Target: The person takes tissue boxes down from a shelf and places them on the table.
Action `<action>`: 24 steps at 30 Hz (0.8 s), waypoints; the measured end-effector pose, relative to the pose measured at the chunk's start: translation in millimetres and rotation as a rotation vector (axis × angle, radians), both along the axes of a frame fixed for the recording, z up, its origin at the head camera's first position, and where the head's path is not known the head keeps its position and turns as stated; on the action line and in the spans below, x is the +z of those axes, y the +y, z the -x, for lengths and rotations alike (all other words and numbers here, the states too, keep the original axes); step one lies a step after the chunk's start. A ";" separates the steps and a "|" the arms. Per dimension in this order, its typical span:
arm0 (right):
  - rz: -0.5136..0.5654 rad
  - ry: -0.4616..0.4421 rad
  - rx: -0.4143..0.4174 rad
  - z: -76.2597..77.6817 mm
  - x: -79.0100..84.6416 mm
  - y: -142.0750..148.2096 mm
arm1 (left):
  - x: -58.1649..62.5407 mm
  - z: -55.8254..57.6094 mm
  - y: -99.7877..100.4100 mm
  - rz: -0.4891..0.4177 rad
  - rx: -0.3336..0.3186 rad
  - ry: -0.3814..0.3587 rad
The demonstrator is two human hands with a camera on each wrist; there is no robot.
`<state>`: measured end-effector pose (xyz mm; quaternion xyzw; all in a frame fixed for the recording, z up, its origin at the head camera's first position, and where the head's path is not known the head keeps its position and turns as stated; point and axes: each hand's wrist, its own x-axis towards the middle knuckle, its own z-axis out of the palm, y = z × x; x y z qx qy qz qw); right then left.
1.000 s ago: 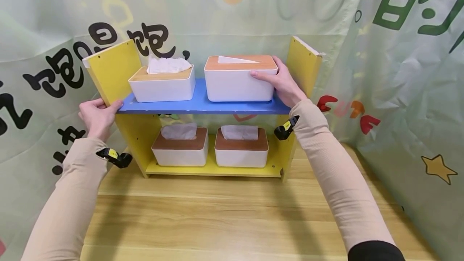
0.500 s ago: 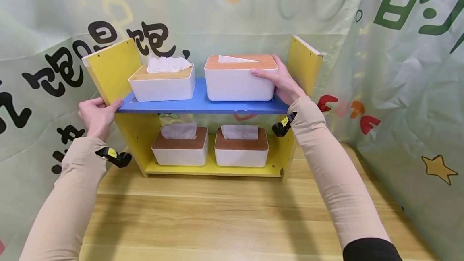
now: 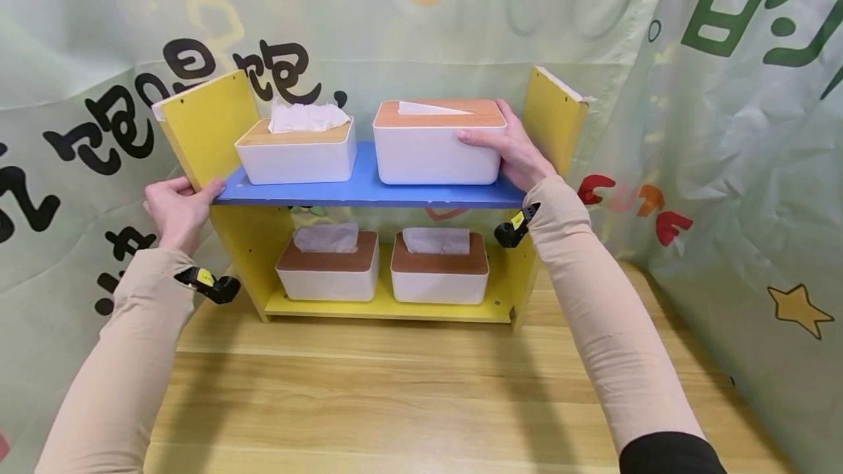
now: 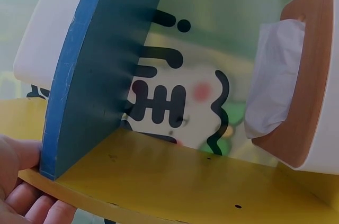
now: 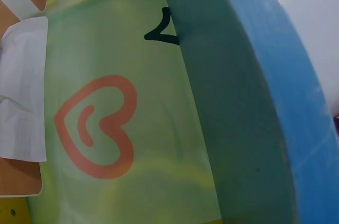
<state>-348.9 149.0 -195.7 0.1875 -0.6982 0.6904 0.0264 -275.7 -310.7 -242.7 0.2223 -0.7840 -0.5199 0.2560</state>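
Note:
My left hand point(image 3: 176, 212) grips the front edge of the yellow left side panel point(image 3: 209, 134). Its thumb lies at the corner of the blue shelf board point(image 3: 365, 167), and in the left wrist view its fingers point(image 4: 58, 214) curl under the panel's edge. At the right end of that board, my right hand point(image 3: 520, 152) holds a white tissue box point(image 3: 435, 156) with a light wooden lid, thumb on the front and the other fingers mostly hidden behind. A similar tissue box point(image 3: 296, 164) stands to its left. The right wrist view shows the board's underside point(image 5: 228, 102), not the hand.
Two more tissue boxes with darker lids, a left one point(image 3: 329, 284) and a right one point(image 3: 437, 287), stand on the yellow bottom board point(image 3: 385, 306). The yellow right side panel point(image 3: 553, 119) rises beside my right hand. A wooden table point(image 3: 395, 386) lies in front; a printed cloth point(image 3: 474, 28) hangs behind.
My right forearm has shifted slightly left since a second ago. Both hands keep their hold, and the boxes stay in place on the shelf.

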 end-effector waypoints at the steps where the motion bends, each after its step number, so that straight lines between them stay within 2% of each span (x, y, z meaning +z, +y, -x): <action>1: -0.001 -0.005 0.000 0.0 -0.1 0.2 | -0.2 0.0 0.1 0.000 -0.004 0.002; 24: -0.008 -0.013 0.024 2.1 -0.5 1.8 | -0.1 -1.1 -0.8 0.010 -0.018 0.012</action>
